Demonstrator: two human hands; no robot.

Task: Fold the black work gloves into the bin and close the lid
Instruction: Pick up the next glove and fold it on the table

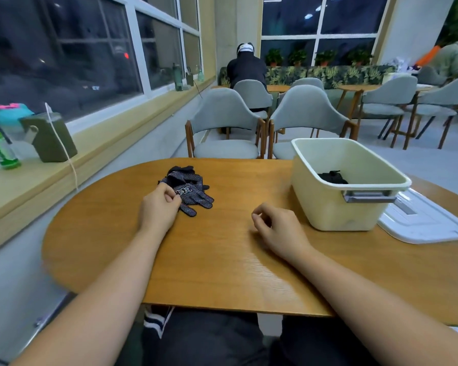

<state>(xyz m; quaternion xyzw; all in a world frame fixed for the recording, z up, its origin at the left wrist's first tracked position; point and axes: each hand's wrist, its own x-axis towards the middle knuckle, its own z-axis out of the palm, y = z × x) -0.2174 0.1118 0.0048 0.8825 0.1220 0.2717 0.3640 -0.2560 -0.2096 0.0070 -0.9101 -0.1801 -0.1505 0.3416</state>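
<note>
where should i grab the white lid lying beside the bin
Probably take the lid by its near rim, coming in from the front right with the right hand. It lies flat on the table, so only the rim offers a hold, and the bin blocks its left side.

Oval wooden table (pixel 222 260) stood before two grey padded chairs with wooden frames (pixel 224 114), olive-green box (pixel 50 138) and bright green-and-pink bottle (pixel 3 133) sat on the pale yellow window sill (pixel 103 143), a person in dark clothing (pixel 246 67) sat at a far table, potted plants (pixel 325 58) lined the rear window.
</note>
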